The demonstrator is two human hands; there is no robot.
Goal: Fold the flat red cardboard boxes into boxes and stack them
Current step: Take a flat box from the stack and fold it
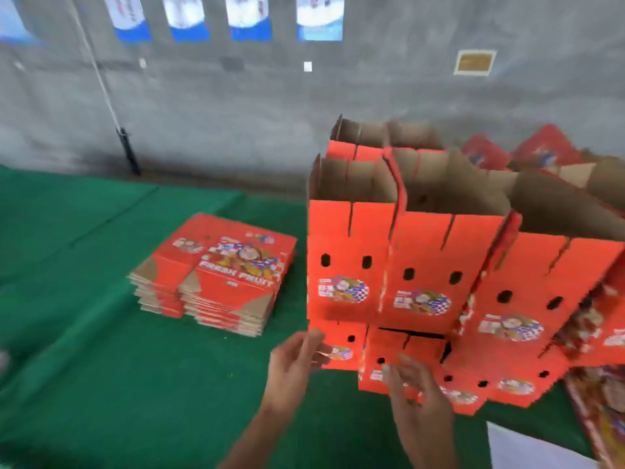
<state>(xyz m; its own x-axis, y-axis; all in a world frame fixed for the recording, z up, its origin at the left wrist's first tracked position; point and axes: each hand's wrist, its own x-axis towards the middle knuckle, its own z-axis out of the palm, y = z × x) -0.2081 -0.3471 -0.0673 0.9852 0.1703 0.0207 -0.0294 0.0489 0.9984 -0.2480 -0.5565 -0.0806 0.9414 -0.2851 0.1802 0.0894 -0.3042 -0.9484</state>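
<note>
A pile of flat red cardboard boxes printed "Fresh Fruit" lies on the green table cover, left of centre. To the right, several folded red boxes stand stacked in two layers, their open tops showing brown cardboard inside. My left hand hovers with relaxed fingers at the left edge of the bottom-row box. My right hand is open in front of the lower row, fingers spread, holding nothing. The picture is blurred by motion.
The green table cover spreads to the left and front. A grey concrete wall with a thin cord and a dark post stands behind. A white sheet lies at the bottom right, beside more printed red cardboard.
</note>
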